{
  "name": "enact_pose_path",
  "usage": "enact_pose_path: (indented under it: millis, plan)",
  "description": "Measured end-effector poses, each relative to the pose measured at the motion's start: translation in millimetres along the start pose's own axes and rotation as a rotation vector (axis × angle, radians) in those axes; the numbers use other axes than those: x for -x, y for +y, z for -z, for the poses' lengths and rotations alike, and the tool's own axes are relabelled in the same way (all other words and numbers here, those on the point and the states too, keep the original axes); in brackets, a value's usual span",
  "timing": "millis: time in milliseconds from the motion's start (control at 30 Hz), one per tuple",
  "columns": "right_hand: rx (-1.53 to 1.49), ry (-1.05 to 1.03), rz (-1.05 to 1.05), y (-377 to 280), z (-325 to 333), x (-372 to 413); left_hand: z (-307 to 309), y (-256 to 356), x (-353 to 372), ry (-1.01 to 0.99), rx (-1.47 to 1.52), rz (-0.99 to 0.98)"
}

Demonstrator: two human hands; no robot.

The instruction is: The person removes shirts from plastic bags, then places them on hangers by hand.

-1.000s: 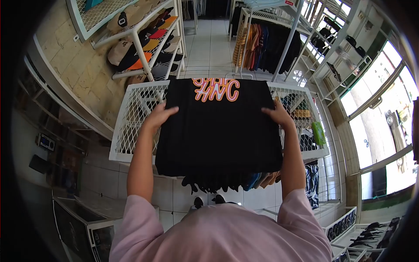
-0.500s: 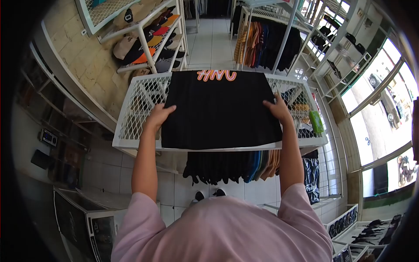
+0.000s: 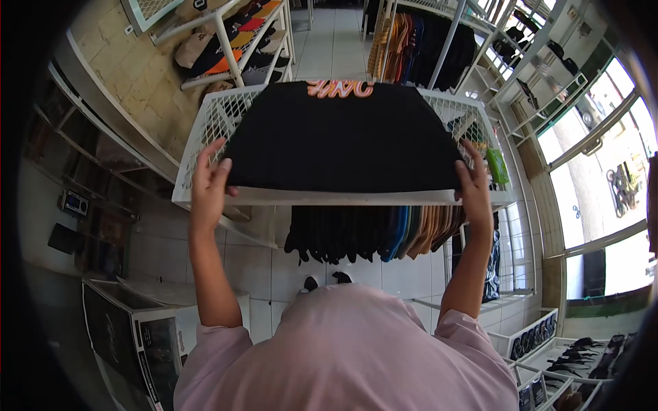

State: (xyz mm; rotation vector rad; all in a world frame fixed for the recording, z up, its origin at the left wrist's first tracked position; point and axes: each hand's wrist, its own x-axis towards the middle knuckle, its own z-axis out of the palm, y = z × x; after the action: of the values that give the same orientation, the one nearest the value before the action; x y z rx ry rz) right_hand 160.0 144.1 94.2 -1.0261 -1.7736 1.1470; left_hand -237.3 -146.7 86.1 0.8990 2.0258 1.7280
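A black shirt (image 3: 343,140) lies spread over the white mesh-topped rack (image 3: 185,178), its pink-orange lettering (image 3: 339,89) at the far edge. My left hand (image 3: 210,178) is at the shirt's near left corner. Its thumb rests along the cloth edge, the index finger points forward, and a lower finger shows beneath the hem. At the near right corner, my right hand (image 3: 473,179) has its thumb against the edge and a fingertip below the hem. Both hands seem to hold the corners lightly; the cloth hides part of the grip.
Dark and coloured garments (image 3: 370,233) hang below the rack's front edge. A green packet (image 3: 497,166) sits at the right end. Caps (image 3: 236,48) fill shelves at the back left, and a clothes rail (image 3: 425,51) stands beyond. A glass case (image 3: 130,329) is at lower left.
My hands have moved outward and toward the shirt's near corners. The near part of the shirt looks wider. The camera view has shifted, so the rack's front edge appears higher.
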Motion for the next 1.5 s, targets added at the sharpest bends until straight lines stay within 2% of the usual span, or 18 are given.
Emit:
enact_pose_path:
  millis: [33, 67, 100, 133, 200, 367, 467, 567, 667, 733, 800, 833, 967, 1100, 1300, 1500]
  plan:
    - [-0.115, -0.018, -0.016, 4.8, 6.8, 9.4, 6.0, 3.1, 10.1, 0.014, -0.011, -0.002]
    - [-0.065, -0.047, -0.061, 13.7, 10.5, 18.4, 9.0, 3.4, 18.5, 0.031, -0.020, -0.011]
    - [-0.015, -0.076, -0.102, 29.5, 10.9, 26.5, 4.0, -9.7, 26.8, 0.034, -0.007, 0.099]
    - [0.033, -0.105, -0.141, 50.1, 10.1, 33.6, 0.0, -35.2, 34.5, 0.032, -0.004, 0.110]
    - [0.018, -0.121, -0.030, 130.0, 3.7, 40.5, -8.0, -86.3, 47.4, 0.025, 0.003, 0.128]
    - [0.148, -0.105, -0.311, 84.6, -0.6, 67.6, -16.1, -113.1, 70.4, 0.037, -0.006, 0.152]
    - [0.295, 0.030, 0.133, 127.2, -6.4, 73.0, -16.2, -135.5, 74.2, 0.076, -0.030, 0.125]
    - [0.530, 0.196, 0.219, 112.1, -13.2, 88.3, -27.7, -131.6, 87.1, 0.179, -0.055, 0.159]
    - [0.385, 0.375, 0.201, 88.3, -34.4, 104.1, -33.6, -136.4, 105.6, 0.232, -0.100, 0.223]
    - [0.221, 0.279, 0.251, 84.4, -54.0, 111.2, -35.3, -147.5, 127.8, 0.215, -0.107, 0.285]
    - [0.260, 0.100, 0.294, 86.5, -75.0, 119.1, -41.8, -156.3, 151.3, 0.177, -0.081, 0.347]
    - [0.265, -0.011, 0.221, 83.8, -88.3, 123.9, -45.3, -159.6, 165.1, 0.169, -0.082, 0.378]
    - [0.219, -0.523, 0.308, 87.3, -136.0, 127.3, -52.4, -155.2, 217.1, 0.143, -0.140, 0.471]
    - [0.204, -0.928, 0.506, 86.0, -185.4, 127.9, -38.0, -132.1, 260.2, 0.163, -0.239, 0.562]
    - [0.137, -1.240, 0.720, 52.3, -268.0, 167.7, 5.1, -120.2, 340.9, 0.492, -0.273, 0.652]
    - [0.044, -1.586, 0.827, 11.4, -342.1, 269.4, 35.1, -112.6, 448.4, 0.803, -0.288, 0.771]
